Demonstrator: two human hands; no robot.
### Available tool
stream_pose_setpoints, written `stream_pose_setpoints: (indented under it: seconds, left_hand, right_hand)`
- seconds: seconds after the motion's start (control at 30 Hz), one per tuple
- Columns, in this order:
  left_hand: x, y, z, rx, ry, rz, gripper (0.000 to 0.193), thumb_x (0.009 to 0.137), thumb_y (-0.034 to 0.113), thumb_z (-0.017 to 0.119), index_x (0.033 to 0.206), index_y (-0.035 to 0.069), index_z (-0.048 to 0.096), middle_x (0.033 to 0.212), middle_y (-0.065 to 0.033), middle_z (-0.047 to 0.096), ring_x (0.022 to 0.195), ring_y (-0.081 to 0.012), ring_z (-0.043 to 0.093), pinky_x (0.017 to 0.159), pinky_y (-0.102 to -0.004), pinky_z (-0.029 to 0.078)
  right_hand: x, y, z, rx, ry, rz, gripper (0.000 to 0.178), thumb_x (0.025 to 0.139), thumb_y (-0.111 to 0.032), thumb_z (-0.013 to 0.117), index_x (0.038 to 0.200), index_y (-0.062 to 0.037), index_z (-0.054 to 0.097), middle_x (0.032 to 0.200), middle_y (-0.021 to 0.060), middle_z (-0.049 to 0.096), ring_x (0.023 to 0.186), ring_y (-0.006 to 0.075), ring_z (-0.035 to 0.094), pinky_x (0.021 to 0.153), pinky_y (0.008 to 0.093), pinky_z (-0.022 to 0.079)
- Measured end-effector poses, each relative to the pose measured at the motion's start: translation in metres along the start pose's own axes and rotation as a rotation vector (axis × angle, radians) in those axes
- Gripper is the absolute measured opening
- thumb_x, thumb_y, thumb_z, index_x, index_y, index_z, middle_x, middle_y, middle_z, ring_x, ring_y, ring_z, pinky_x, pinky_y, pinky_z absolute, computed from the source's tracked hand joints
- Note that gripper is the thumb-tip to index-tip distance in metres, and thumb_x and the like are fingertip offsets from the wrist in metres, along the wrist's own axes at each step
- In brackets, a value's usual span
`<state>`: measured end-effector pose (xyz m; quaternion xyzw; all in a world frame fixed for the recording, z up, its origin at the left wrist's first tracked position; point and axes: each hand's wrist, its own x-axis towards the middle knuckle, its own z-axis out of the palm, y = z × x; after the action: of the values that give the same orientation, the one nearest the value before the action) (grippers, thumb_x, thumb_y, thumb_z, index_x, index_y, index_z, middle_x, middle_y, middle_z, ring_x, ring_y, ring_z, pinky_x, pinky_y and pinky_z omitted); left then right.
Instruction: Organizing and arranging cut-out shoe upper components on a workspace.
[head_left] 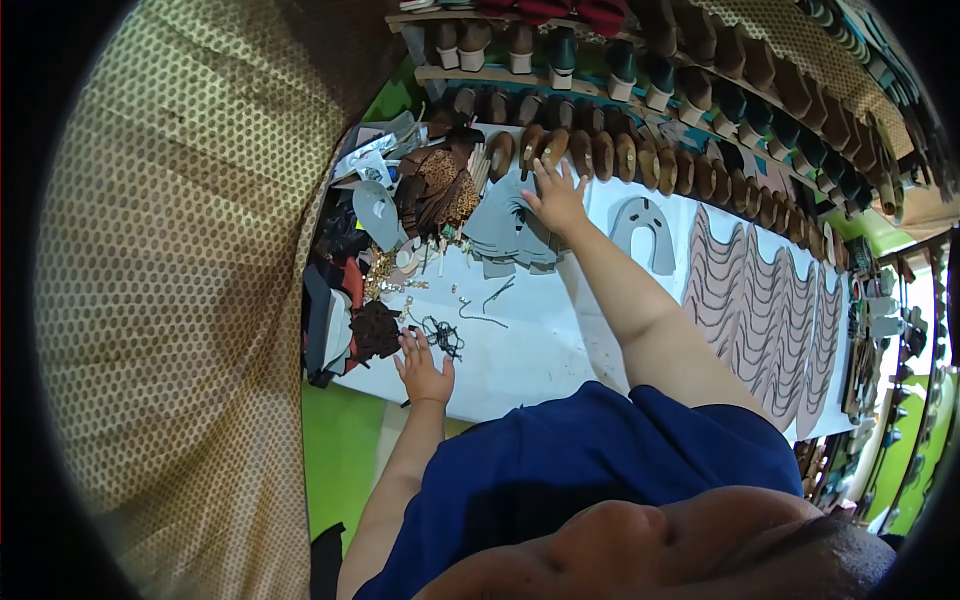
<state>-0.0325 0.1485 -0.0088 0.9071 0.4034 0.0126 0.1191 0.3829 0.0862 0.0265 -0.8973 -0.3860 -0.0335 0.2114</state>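
My right hand reaches across the white table, fingers spread. It is beside a fanned stack of grey shoe-upper pieces, and its fingertips are close to a row of brown shoe forms. I cannot tell whether it touches either. At the near edge of the table my left hand has its fingers stretched out, with nothing visible in it. Close to those fingers are a dark brown bundle and a tangle of black cord. A single grey U-shaped upper piece lies flat to the right of my right hand.
Overlapping rows of pinkish upper pieces cover the table's right part. Brown and leopard-print pieces and gold-coloured bits crowd the left. Shelves of heeled shoes stand behind. A patterned curtain hangs at left.
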Motion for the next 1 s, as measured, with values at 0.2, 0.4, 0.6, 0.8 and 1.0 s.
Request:
stream_pose_setpoints:
  seconds: [0.2, 0.4, 0.6, 0.8, 1.0]
  left_hand:
    - [0.000, 0.002, -0.001, -0.001, -0.003, -0.006, 0.088, 0.087, 0.031, 0.063, 0.158, 0.008, 0.017, 0.165, -0.0212, 0.010, 0.152, -0.0358, 0.016, 0.120, -0.0552, 0.010]
    - [0.000, -0.001, 0.002, -0.029, 0.029, -0.018, 0.089, 0.089, 0.031, 0.061, 0.157, 0.001, 0.013, 0.165, -0.0213, 0.010, 0.152, -0.0336, 0.014, 0.121, -0.0537, 0.010]
    - [0.000, -0.004, 0.005, -0.044, 0.014, -0.024, 0.091, 0.089, 0.032, 0.060, 0.158, 0.002, 0.010, 0.165, -0.0195, 0.012, 0.153, -0.0325, 0.015, 0.121, -0.0529, 0.009]
    - [-0.003, -0.003, 0.002, 0.031, 0.027, -0.007, 0.088, 0.088, 0.032, 0.061, 0.158, 0.005, 0.015, 0.165, -0.0182, 0.015, 0.152, -0.0329, 0.017, 0.120, -0.0541, 0.012]
    - [0.002, -0.003, 0.008, 0.009, 0.060, 0.000, 0.088, 0.086, 0.034, 0.062, 0.158, 0.010, 0.019, 0.165, -0.0161, 0.016, 0.152, -0.0323, 0.018, 0.120, -0.0549, 0.012]
  right_hand:
    - [0.010, -0.013, 0.017, 0.024, 0.138, -0.015, 0.036, 0.087, -0.026, 0.069, 0.121, -0.0163, 0.068, 0.134, 0.0072, 0.061, 0.139, 0.0283, 0.043, 0.112, 0.0693, 0.021]
    - [-0.014, -0.019, -0.020, 0.234, 0.139, -0.251, 0.014, 0.085, -0.016, 0.068, 0.098, -0.0116, 0.070, 0.094, 0.0033, 0.072, 0.100, 0.0270, 0.067, 0.108, 0.0573, 0.036]
    - [-0.076, -0.027, -0.125, 0.636, -0.301, -0.304, 0.016, 0.085, -0.008, 0.071, 0.101, -0.0073, 0.073, 0.088, 0.0050, 0.073, 0.085, 0.0191, 0.069, 0.080, 0.0312, 0.052]
    - [-0.112, -0.020, -0.214, 0.667, -0.940, -0.431, 0.015, 0.086, -0.008, 0.072, 0.102, -0.0054, 0.073, 0.085, 0.0042, 0.074, 0.082, 0.0156, 0.070, 0.074, 0.0294, 0.052]
    - [-0.112, -0.038, -0.093, 0.283, -1.252, -0.621, 0.021, 0.080, -0.024, 0.074, 0.097, -0.0125, 0.075, 0.082, 0.0056, 0.074, 0.074, 0.0210, 0.068, 0.070, 0.0364, 0.050]
